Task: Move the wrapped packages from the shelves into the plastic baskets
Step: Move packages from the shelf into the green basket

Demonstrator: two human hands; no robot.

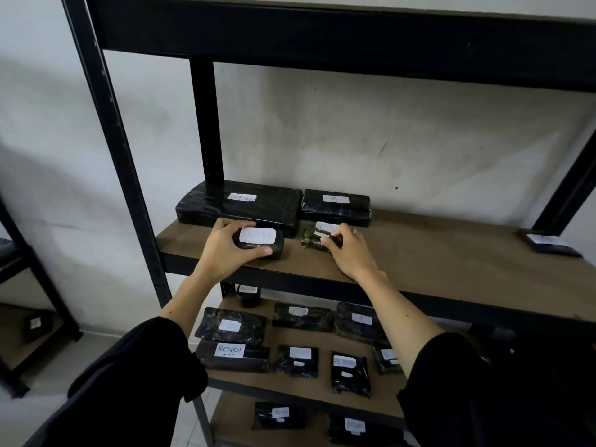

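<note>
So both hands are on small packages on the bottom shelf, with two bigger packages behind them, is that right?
Not quite. The head view shows the left hand and right hand gripping small packages on the upper shelf, not the bottom one. The two bigger packages do lie behind them.

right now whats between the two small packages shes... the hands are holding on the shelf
Nothing: the head view shows bare brown shelf board between the small package gripped by the left hand and the one gripped by the right hand.
</note>
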